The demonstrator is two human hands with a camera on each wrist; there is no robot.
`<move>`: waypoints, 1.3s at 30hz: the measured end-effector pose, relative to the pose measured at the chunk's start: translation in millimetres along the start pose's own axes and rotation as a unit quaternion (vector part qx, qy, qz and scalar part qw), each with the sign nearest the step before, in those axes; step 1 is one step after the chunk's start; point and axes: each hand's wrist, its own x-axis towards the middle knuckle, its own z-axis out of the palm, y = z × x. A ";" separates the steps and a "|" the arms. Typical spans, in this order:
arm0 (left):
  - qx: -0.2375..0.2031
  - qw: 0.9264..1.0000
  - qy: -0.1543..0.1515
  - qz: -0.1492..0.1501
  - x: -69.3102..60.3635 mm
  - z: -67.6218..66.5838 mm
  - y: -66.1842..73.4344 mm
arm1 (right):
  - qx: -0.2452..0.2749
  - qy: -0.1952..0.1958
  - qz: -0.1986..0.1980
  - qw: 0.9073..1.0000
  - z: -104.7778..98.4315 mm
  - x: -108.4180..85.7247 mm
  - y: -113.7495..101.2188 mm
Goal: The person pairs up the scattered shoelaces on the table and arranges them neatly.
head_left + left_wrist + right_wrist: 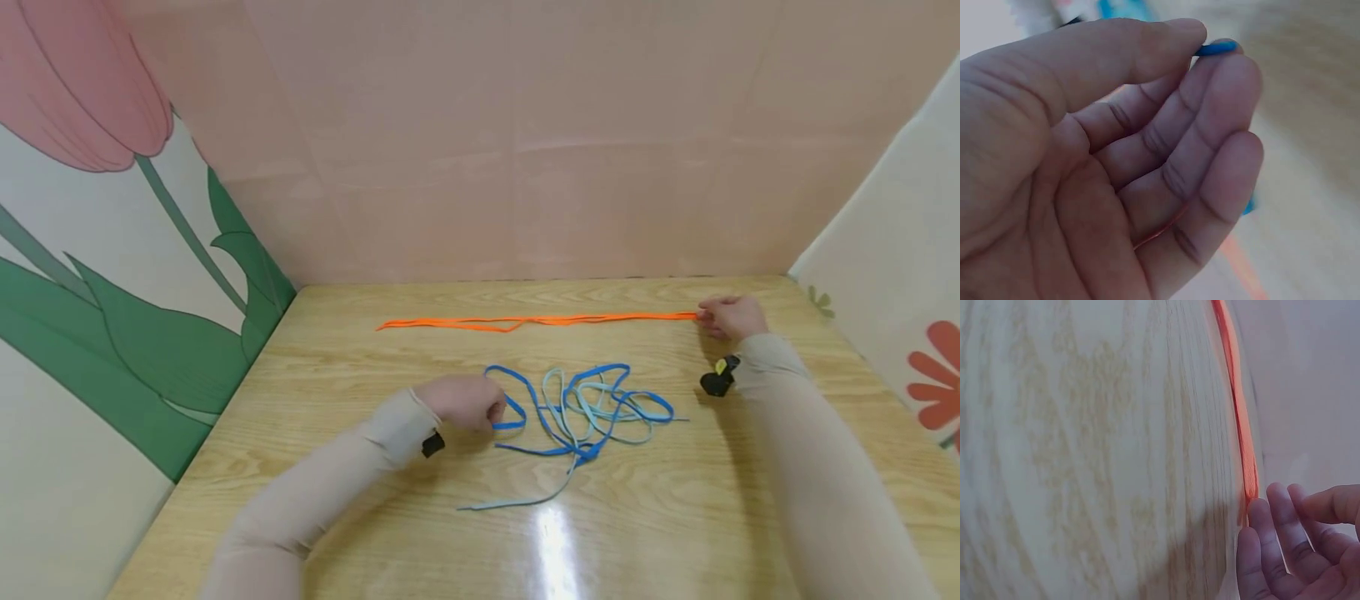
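A blue shoelace [588,452] lies tangled with a pale blue shoelace [517,503] in the middle of the table. My left hand [463,402] pinches a section of the blue lace between thumb and index finger, at the left side of the tangle. Across the back of the table stretches an orange shoelace [637,316], laid nearly straight in doubled strands. At its right end is my right hand [733,317], fingertips beside or touching the lace. In the right wrist view, the fingers are loosely bent and the thumb does not grip the orange lace [1240,412].
The wooden table [360,367] meets a pink wall covering [510,192] just behind the orange lace. Flower-printed panels stand along the left and right sides. Small black wrist devices [717,382] sit under both wrists.
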 end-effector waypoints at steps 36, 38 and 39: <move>-0.514 0.797 0.292 -0.124 -17.8 -41.2 -79.1 | -0.243 -0.321 -0.278 0.872 110.7 -115.6 -95.8; -0.510 0.800 0.290 -0.121 -16.8 -40.4 -78.7 | -0.266 -0.363 -0.293 0.844 120.5 -132.6 -99.2; -0.510 0.801 0.290 -0.120 -16.3 -40.0 -78.6 | -0.279 -0.382 -0.296 0.830 124.8 -140.3 -100.1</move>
